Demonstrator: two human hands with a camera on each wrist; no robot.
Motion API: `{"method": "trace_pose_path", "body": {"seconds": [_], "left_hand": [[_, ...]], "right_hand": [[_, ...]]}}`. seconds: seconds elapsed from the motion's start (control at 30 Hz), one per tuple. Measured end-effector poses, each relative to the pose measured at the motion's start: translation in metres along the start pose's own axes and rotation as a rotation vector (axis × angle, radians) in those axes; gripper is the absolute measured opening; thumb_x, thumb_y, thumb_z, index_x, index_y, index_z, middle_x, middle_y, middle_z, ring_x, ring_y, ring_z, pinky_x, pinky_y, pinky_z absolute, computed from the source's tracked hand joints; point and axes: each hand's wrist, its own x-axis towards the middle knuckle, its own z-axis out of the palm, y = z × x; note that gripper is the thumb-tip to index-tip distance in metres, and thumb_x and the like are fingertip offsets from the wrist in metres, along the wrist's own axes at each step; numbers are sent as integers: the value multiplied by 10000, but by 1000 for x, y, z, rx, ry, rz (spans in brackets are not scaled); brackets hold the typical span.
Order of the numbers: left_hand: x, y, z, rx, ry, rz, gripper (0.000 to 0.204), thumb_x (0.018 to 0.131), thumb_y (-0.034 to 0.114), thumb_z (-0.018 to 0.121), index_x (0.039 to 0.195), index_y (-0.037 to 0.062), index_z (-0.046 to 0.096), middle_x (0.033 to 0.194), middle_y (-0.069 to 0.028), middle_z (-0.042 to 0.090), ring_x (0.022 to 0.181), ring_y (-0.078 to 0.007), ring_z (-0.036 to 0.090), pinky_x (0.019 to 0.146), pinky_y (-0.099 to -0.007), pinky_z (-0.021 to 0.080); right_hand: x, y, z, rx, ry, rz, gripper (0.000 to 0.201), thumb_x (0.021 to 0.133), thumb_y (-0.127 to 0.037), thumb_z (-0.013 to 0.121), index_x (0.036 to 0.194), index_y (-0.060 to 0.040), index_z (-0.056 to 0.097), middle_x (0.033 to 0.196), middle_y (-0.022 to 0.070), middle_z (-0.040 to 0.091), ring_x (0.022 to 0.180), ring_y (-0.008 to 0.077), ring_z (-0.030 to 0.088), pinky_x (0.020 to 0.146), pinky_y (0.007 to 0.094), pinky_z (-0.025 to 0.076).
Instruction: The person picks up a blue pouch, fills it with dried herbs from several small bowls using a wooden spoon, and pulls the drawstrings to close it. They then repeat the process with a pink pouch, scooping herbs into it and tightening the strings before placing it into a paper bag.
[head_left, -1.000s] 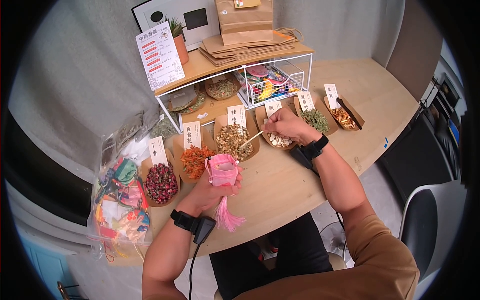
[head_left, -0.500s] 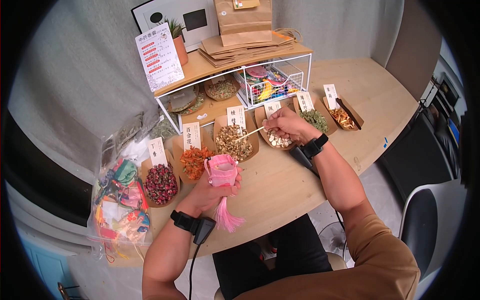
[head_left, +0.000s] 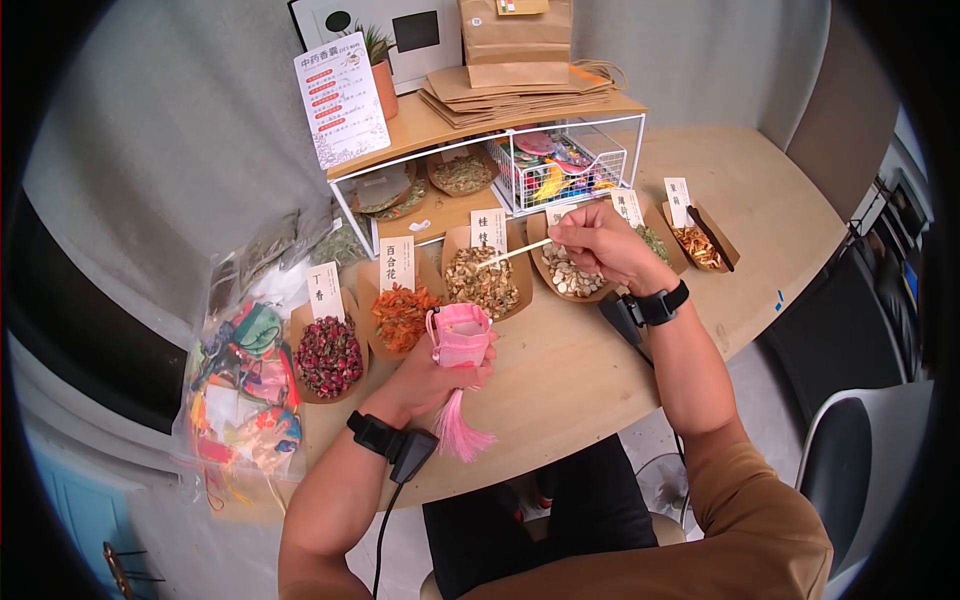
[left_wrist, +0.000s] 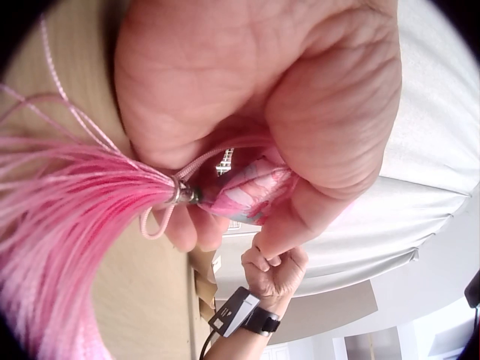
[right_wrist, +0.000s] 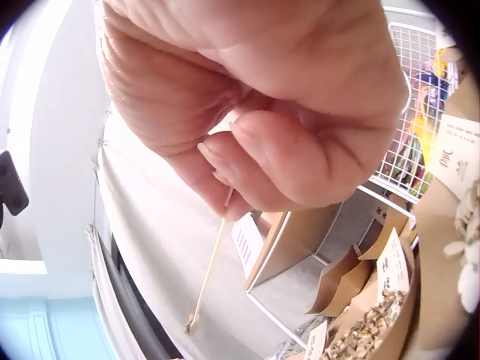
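My left hand grips a small pink drawstring pouch, its mouth facing up and a pink tassel hanging below. In the left wrist view the tassel spreads beside the palm, and the fingers hide much of the pouch. The right hand pinches a thin, pale long-handled scoop between thumb and fingers. Its far end overlaps the tray of brown chopped herbs in the head view. Brownish bits show at the scoop's tip in the right wrist view.
Paper trays hold dark rosebuds, orange petals, pale slices, green leaves and yellow-brown pieces. A plastic bag of colourful pouches lies left. Behind stands a shelf with a wire basket.
The right hand has drawn the scoop up and back from the brown herbs. My left hand keeps its grip on the pouch. The head view has shifted slightly.
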Motion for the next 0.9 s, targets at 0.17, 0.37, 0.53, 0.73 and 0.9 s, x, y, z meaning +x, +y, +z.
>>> {"method": "trace_pose_path", "body": {"seconds": [0.17, 0.37, 0.53, 0.73, 0.9], "left_hand": [[-1, -2, -2, -2, -15, -9, 524, 761, -69, 723, 1228, 52, 519, 1063, -40, 584, 954, -124, 594, 781, -271, 513], [-2, 0, 3, 6, 10, 39, 519, 761, -81, 681, 1244, 6, 515, 1046, -72, 603, 930, -171, 619, 768, -295, 522], [-2, 0, 4, 1, 27, 30, 528, 750, -91, 678, 1244, 2, 516, 1043, -71, 607, 929, -174, 619, 773, -297, 524], [-1, 1, -1, -6, -16, -3, 538, 737, -99, 707, 1229, 24, 527, 1047, -55, 608, 931, -158, 618, 789, -292, 523], [-2, 0, -3, -20, -26, -8, 535, 735, -96, 716, 1224, 16, 531, 1039, -55, 611, 931, -162, 618, 790, -294, 523]], "right_hand": [[-5, 0, 10, -131, -72, -128, 227, 870, -146, 709, 690, -48, 612, 564, -61, 504, 472, 12, 390, 428, 199, 283], [-2, 6, 8, -182, -49, -295, 129, 836, -123, 747, 770, -23, 699, 604, -52, 560, 522, 0, 426, 463, 190, 314], [2, 7, 4, -71, 120, -230, 198, 826, -82, 730, 668, -40, 620, 575, -40, 527, 502, 20, 423, 454, 201, 318], [24, 28, -17, -346, 364, -183, 175, 725, -66, 693, 592, -49, 580, 562, -40, 518, 525, 41, 435, 481, 242, 356], [26, 34, -22, -418, 247, -21, 159, 716, -78, 697, 596, -37, 600, 575, -18, 551, 533, 58, 460, 498, 236, 372]]}}
